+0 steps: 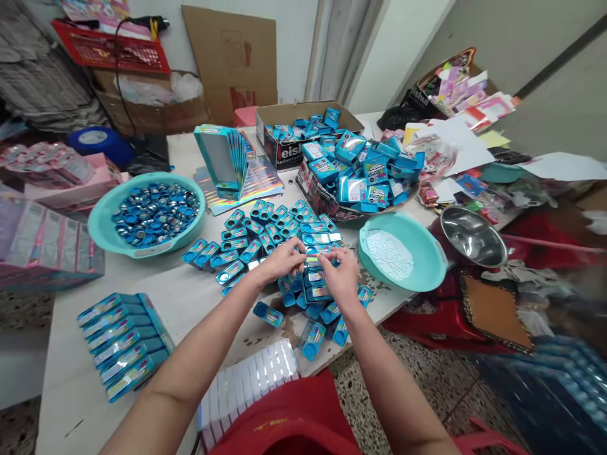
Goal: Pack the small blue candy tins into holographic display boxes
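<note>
Over the middle of the table, my left hand point(284, 260) and my right hand point(342, 273) meet with bent fingers. Between their fingertips is a small blue box point(312, 260) with a yellow-green strip, pinched from both ends. It sits in a column of similar small blue boxes point(317, 293) directly under my hands. Many more blue boxes point(230, 272) with round openings lie upright and tilted to the left. A loose blue box point(268, 314) rests near my left forearm. Just right of my right hand stands a turquoise basin point(434, 253) holding small white pieces.
At left, a turquoise basin point(100, 222) holds blue and silver round caps. A row of blue boxes point(124, 344) stands at front left. Behind are a heaped carton point(318, 193) of blue boxes and an upright display box point(215, 155). A metal bowl point(473, 237) is at right.
</note>
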Demonstrator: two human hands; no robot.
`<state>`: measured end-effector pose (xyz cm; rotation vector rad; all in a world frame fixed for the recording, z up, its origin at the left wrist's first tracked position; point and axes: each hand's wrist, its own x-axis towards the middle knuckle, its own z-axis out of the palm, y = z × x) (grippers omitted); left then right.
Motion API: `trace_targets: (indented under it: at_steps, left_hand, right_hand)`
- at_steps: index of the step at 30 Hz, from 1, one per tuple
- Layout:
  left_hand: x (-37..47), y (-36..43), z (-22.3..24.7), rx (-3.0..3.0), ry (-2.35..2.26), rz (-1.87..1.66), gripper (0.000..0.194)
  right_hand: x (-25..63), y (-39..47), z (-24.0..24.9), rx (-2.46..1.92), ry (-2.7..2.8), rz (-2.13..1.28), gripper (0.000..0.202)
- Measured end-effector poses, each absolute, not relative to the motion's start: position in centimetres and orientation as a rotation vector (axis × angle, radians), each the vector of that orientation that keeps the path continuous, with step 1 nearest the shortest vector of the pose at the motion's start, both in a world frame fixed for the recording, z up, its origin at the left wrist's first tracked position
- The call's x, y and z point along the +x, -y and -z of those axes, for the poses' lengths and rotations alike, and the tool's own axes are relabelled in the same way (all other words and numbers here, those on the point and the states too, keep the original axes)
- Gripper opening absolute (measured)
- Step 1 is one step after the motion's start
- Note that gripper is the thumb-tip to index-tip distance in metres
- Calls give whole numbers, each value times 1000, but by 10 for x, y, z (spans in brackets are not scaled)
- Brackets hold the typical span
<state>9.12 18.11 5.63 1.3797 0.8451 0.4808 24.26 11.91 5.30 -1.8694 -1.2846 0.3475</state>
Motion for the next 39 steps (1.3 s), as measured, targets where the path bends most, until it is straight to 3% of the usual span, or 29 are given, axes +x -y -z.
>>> trace_targets:
  at_steps: [18, 25, 32, 39]
  left_hand:
    - [104, -211, -36, 1211, -791, -438, 19]
    - [108, -201, -10, 988, -953, -511, 33]
    - [114, -197, 9, 678, -819, -488, 25]
    - [99, -169, -19, 1033, -1233, -548, 12]
  right_hand:
    - [258, -158, -28, -1964, 1074, -564, 12]
    - [267, -163, -21, -2024, 952, -632, 40]
    - [268, -169, -15, -1993, 879, -720, 30]
    - [271, -158, -37, -1970, 1080, -580, 20]
